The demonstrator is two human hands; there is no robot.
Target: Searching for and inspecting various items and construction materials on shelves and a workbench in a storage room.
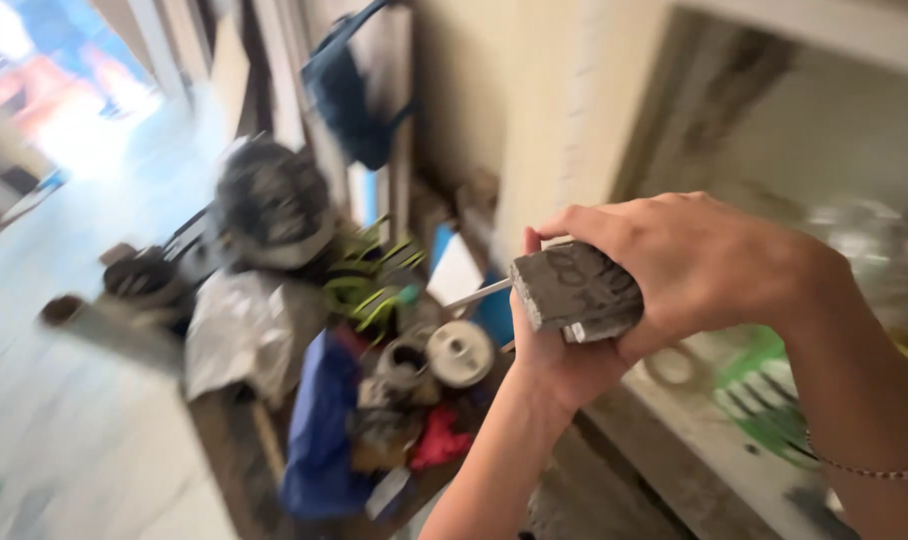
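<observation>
I hold a grey, cement-crusted rectangular block up in front of me at chest height, with a thin pale metal blade or rod sticking out of its left end. My right hand is curled over the block's top and far side with fingers closed tight on it, while my left hand cups it from below, thumb up beside its left edge. Beyond lie a blurred heap of blue cloth, a round white tin and a green plastic basket.
</observation>
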